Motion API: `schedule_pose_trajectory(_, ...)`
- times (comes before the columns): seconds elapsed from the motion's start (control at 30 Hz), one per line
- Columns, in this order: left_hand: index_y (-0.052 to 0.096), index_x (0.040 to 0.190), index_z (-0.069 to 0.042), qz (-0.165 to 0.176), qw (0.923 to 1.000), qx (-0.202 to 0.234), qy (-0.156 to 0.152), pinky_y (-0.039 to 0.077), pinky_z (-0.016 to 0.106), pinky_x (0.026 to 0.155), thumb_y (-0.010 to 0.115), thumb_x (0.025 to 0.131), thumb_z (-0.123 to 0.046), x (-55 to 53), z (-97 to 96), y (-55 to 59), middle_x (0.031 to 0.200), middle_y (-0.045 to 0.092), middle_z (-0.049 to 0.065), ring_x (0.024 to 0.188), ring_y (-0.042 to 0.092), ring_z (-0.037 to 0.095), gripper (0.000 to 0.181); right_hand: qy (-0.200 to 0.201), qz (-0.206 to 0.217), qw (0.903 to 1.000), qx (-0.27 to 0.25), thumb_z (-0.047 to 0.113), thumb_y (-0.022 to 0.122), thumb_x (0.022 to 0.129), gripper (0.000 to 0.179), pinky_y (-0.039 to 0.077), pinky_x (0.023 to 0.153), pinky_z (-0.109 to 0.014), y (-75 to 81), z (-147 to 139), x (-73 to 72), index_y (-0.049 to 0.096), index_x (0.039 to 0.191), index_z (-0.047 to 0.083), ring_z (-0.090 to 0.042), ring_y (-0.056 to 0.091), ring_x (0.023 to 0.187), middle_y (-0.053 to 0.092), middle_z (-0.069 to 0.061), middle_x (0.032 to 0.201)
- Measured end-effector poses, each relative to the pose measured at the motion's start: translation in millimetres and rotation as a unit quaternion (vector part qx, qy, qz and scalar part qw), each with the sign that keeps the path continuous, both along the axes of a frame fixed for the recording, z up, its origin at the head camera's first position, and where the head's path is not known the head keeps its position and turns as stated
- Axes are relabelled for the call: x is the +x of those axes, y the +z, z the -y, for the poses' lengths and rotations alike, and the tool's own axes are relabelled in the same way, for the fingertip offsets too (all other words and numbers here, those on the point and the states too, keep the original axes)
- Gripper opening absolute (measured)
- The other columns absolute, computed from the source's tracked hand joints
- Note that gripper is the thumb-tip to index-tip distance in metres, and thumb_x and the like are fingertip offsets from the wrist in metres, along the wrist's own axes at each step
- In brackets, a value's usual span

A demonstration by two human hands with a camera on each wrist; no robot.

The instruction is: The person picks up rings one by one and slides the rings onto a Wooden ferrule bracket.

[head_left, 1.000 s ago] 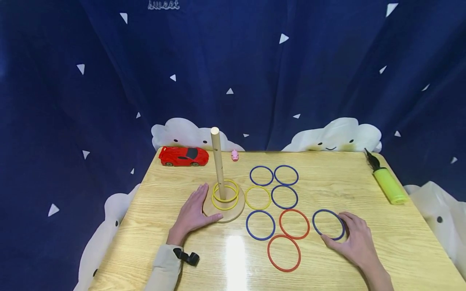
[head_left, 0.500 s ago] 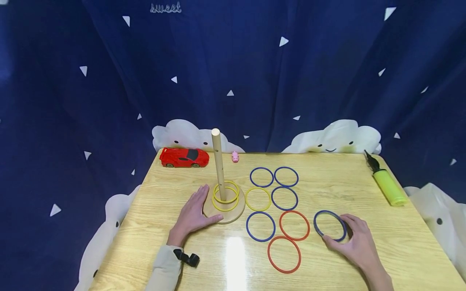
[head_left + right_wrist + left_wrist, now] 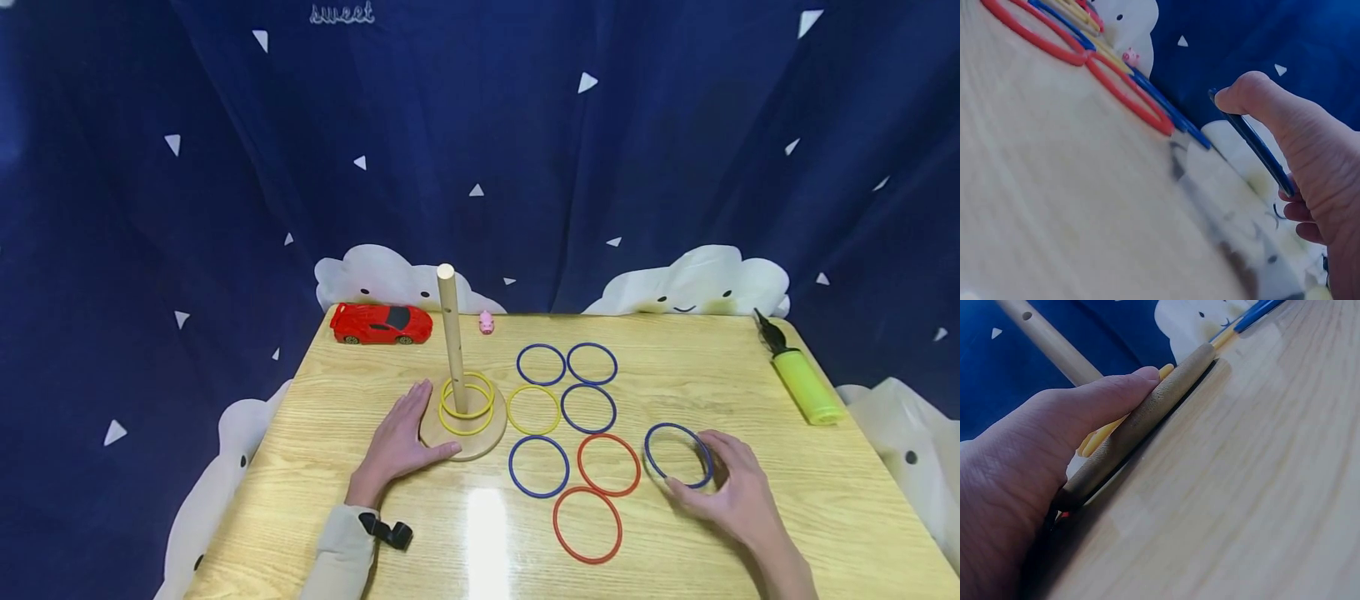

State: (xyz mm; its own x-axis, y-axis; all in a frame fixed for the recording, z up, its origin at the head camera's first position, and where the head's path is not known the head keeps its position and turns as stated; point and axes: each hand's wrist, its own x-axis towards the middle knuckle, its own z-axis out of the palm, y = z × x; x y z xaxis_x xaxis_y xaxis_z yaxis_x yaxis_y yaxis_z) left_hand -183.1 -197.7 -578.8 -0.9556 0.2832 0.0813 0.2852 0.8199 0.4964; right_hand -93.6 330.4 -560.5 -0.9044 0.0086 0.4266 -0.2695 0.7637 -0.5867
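Observation:
My left hand rests along the left edge of a round wooden base, fingers straight and thumb reaching over its front. In the left wrist view the thumb lies across the base's rim. From the base rises a wooden post with yellow rings around its foot. My right hand pinches a thin blue ring between thumb and fingers at its right side. The ring is tilted and raised over the table in the right wrist view. Loose blue, yellow and red rings lie flat between the hands.
A red toy car and a small pink pig stand at the table's back left. At the right edge lies a yellow-green hand pump. A dark blue curtain hangs behind the wooden table.
The blue ring in my right hand has risen slightly and tilted, its far edge lifting. My left hand stays at the base. The loose rings lie as before.

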Motion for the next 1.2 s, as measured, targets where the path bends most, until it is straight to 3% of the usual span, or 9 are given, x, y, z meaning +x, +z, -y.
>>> schedule_pose_trajectory(0.4, 0.023, 0.167, -0.009, -0.012, 0.9998, 0.011, 0.006, 0.020, 0.045, 0.131, 0.071, 0.074, -0.083, 6.5, -0.5, -4.1, 0.173, 0.025, 0.004, 0.160, 0.019, 0.023, 0.128, 0.062, -0.049, 0.9965, 0.027, 0.021, 0.102, 0.053, 0.082, 0.021, 0.104, -0.001, 26.1, 9.0, -33.4, 0.066, 0.123, -0.004, -0.040, 0.053, 0.118, 0.064, -0.022, 0.127)
schedule_pose_trajectory(0.6, 0.023, 0.167, -0.009, -0.022, 0.9996, 0.018, 0.001, 0.020, 0.046, 0.130, 0.071, 0.075, -0.082, 3.2, -1.1, -3.4, 0.173, 0.025, 0.004, 0.160, 0.020, 0.023, 0.127, 0.087, -0.051, 0.9943, 0.036, 0.023, 0.101, 0.055, 0.083, 0.023, 0.104, -0.004, 50.5, 17.8, -55.6, 0.066, 0.127, -0.001, -0.041, 0.053, 0.122, 0.063, -0.019, 0.130)
schedule_pose_trajectory(0.8, 0.018, 0.168, -0.013, -0.003, 1.0000, 0.002, 0.003, 0.016, 0.040, 0.131, 0.068, 0.075, -0.085, 0.5, 0.2, -3.8, 0.174, 0.019, -0.001, 0.161, 0.014, 0.018, 0.128, 0.112, -0.070, 0.9906, 0.035, 0.021, 0.099, 0.056, 0.083, 0.025, 0.106, -0.007, 72.6, 29.8, -76.5, 0.066, 0.128, -0.001, -0.039, 0.054, 0.125, 0.063, -0.018, 0.133)
schedule_pose_trajectory(1.2, 0.019, 0.168, -0.013, -0.009, 0.9999, 0.006, 0.003, 0.016, 0.039, 0.131, 0.069, 0.075, -0.085, -1.8, 1.1, -5.2, 0.174, 0.019, -0.002, 0.161, 0.015, 0.017, 0.127, 0.167, -0.089, 0.9815, 0.031, 0.022, 0.097, 0.056, 0.085, 0.030, 0.109, -0.011, 115.0, 57.1, -106.7, 0.066, 0.132, 0.002, -0.033, 0.055, 0.126, 0.062, -0.015, 0.136)
